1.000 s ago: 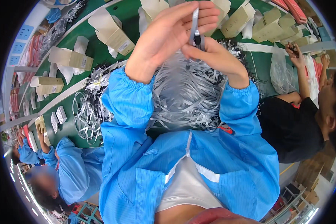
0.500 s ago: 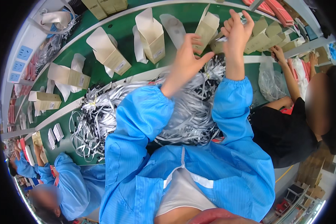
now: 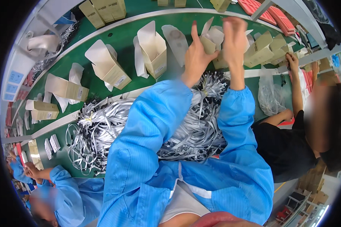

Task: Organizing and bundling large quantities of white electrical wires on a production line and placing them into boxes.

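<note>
My left hand (image 3: 197,56) is raised over the far side of the bench, with its thumb and forefinger spread apart. It is beside an open beige cardboard box (image 3: 209,46), its thumb close to the box's side. Whitish material (image 3: 216,34) shows at the box's top. Just right of the box is my right hand (image 3: 235,41), its fingers smeared by motion, so whether they hold anything is unclear. Beneath my forearms lies a large heap of silver-grey flat cables (image 3: 193,132) with black ends, partly hidden by my left sleeve.
More open beige boxes (image 3: 153,56) stand along the green belt (image 3: 121,34), with translucent pouches (image 3: 175,41) beside them. A co-worker in black (image 3: 288,147) sits at right near a clear plastic bag (image 3: 271,94). Another co-worker in blue (image 3: 75,196) is at lower left.
My left hand has moved beside the box and points more upward. My right hand has shifted slightly left and is now blurred. The belt and boxes appear lower in view.
</note>
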Demonstrator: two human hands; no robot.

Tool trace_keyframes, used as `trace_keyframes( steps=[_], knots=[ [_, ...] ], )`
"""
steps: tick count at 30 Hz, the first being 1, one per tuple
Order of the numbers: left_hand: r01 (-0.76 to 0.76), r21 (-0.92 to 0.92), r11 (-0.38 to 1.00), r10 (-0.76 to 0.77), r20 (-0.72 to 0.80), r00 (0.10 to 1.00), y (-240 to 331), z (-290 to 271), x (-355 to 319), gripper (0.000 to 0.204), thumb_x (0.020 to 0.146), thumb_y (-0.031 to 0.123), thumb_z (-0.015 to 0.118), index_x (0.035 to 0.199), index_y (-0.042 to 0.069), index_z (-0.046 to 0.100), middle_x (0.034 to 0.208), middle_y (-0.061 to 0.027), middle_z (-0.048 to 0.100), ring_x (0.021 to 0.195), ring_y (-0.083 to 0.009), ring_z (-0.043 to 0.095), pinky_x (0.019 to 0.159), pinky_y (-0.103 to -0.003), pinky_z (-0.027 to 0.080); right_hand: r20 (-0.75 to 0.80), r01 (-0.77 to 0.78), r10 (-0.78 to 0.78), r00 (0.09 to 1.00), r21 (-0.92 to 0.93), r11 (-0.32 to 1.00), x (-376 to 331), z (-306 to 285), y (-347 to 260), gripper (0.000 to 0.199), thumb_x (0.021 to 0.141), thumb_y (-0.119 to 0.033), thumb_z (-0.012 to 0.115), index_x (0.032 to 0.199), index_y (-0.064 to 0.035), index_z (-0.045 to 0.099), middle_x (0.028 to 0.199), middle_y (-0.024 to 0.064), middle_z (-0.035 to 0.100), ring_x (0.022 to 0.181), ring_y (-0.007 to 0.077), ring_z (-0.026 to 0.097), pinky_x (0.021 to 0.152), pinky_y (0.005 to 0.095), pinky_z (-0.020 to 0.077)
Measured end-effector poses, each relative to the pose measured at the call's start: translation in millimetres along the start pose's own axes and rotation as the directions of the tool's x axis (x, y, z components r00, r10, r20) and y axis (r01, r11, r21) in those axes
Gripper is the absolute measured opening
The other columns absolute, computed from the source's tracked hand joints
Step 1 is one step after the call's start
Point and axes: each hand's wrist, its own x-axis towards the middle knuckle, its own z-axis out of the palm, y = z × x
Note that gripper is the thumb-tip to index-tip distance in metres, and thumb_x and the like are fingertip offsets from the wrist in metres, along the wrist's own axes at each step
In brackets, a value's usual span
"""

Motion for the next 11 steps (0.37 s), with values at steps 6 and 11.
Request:
trace_keyframes(
  steps=[6, 11],
  knots=[
    [-0.099, -0.149, 0.984, 0.103, 0.020, 0.994, -16, 2, -4, 0.128, 0.070, 0.018, 0.091, 0.156, 0.004, -0.004, 0.110, -0.0264, 0.069, 0.106, -0.0430, 0.068, 0.092, -0.044, 0.056, -0.186, -0.068, -0.039, 0.982, -0.539, 0.840, -14, -80, 42, 0.056, 0.093, -0.033, 0.072, 0.130, 0.0052, 0.053, 0.134, 0.0182, 0.057, 0.119, 0.0243, 0.058, 0.099, 0.0373, 0.0464],
    [-0.352, -0.271, 0.896, 0.362, -0.013, 0.932, -41, 3, -15, 0.122, 0.075, 0.021, 0.091, 0.157, 0.005, 0.002, 0.162, -0.0245, 0.023, 0.120, -0.0449, 0.061, 0.101, -0.051, 0.052, 0.446, -0.555, 0.742, 0.501, -0.492, 0.671, -1, -126, 71, 0.108, 0.084, -0.043, 0.080, 0.161, -0.0107, 0.012, 0.159, 0.0147, 0.036, 0.146, 0.0375, 0.033, 0.120, 0.0322, 0.0254]
  ],
)
